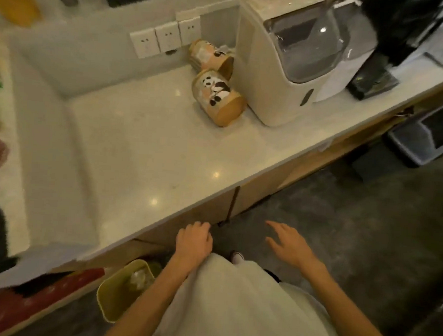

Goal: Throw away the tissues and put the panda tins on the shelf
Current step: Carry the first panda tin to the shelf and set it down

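Two panda tins lie on their sides on the white counter [144, 148], next to a cream appliance. The nearer panda tin [217, 97] points its gold end toward me; the farther panda tin [211, 55] rests behind it by the wall sockets. Crumpled white tissues [139, 276] sit inside a yellow-green bin [111, 298] on the floor below the counter edge. My left hand [193, 241] hangs below the counter edge with fingers curled and nothing in it. My right hand [285, 243] is over the floor, fingers spread, holding nothing.
A cream appliance [285, 63] with a clear lid stands right of the tins, a black machine [391, 48] beyond it. Wall sockets [165, 37] line the backsplash. A grey bin [427, 132] stands on the dark floor at right. Red and dark items lie at the left edge.
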`<state>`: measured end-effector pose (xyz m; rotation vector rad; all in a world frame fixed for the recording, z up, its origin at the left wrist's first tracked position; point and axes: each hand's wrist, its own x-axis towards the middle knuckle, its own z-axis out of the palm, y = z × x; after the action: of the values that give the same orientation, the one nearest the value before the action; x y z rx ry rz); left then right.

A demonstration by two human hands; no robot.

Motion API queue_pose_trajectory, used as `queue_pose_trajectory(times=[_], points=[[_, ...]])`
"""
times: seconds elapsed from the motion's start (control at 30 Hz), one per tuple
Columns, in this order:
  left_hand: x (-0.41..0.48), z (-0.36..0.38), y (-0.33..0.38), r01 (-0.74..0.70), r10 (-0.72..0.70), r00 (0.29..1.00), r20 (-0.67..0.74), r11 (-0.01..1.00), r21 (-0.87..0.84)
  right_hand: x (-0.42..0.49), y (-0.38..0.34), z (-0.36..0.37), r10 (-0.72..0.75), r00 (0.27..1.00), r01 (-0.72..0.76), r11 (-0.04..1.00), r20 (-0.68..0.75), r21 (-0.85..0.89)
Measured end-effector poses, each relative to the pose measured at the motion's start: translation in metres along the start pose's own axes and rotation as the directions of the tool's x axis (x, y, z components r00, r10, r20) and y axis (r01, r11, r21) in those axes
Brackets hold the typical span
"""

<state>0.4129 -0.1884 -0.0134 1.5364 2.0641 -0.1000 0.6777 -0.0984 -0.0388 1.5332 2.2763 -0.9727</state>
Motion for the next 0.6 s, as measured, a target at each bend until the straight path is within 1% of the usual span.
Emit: queue_pose_trajectory(times=[0.07, 0.13, 0.2, 0.3, 0.37, 0.47, 0.53, 0.6], points=[[0.023, -0.016, 0.010, -0.052, 0.052, 0.999, 0.000, 0.999, 0.004, 0.009, 0.009, -0.020, 0.033, 0.999, -0.033, 0.999, -0.020, 0.042], [0.043, -0.031, 0.011, -0.054, 0.053, 0.998, -0.018, 0.998, -0.039, 0.024, 0.010, -0.039, 0.015, 0.997, -0.004, 0.989, -0.072, 0.148], [0.059, -0.044, 0.005, -0.015, 0.012, 0.999, -0.040, 0.996, -0.088, 0.041, 0.004, -0.054, -0.011, 0.996, 0.029, 0.979, -0.090, 0.202], [0.077, -0.059, -0.014, 0.055, -0.064, 0.997, -0.051, 0.986, -0.160, 0.077, -0.019, -0.072, -0.060, 0.995, 0.078, 0.969, -0.081, 0.233], [0.092, -0.072, -0.031, 0.100, -0.111, 0.993, -0.034, 0.966, -0.238, 0.104, -0.043, -0.087, -0.095, 0.991, 0.117, 0.959, -0.096, 0.259], [0.113, -0.089, -0.057, 0.128, -0.138, 0.990, -0.009, 0.939, -0.318, 0.141, -0.082, -0.111, -0.124, 0.987, 0.151, 0.926, -0.100, 0.346], [0.131, -0.103, -0.071, 0.147, -0.160, 0.987, -0.005, 0.920, -0.364, 0.168, -0.105, -0.130, -0.132, 0.981, 0.176, 0.907, -0.139, 0.382], [0.150, -0.119, -0.078, 0.180, -0.203, 0.979, -0.011, 0.890, -0.418, 0.191, -0.125, -0.153, -0.131, 0.971, 0.200, 0.904, -0.201, 0.378]])
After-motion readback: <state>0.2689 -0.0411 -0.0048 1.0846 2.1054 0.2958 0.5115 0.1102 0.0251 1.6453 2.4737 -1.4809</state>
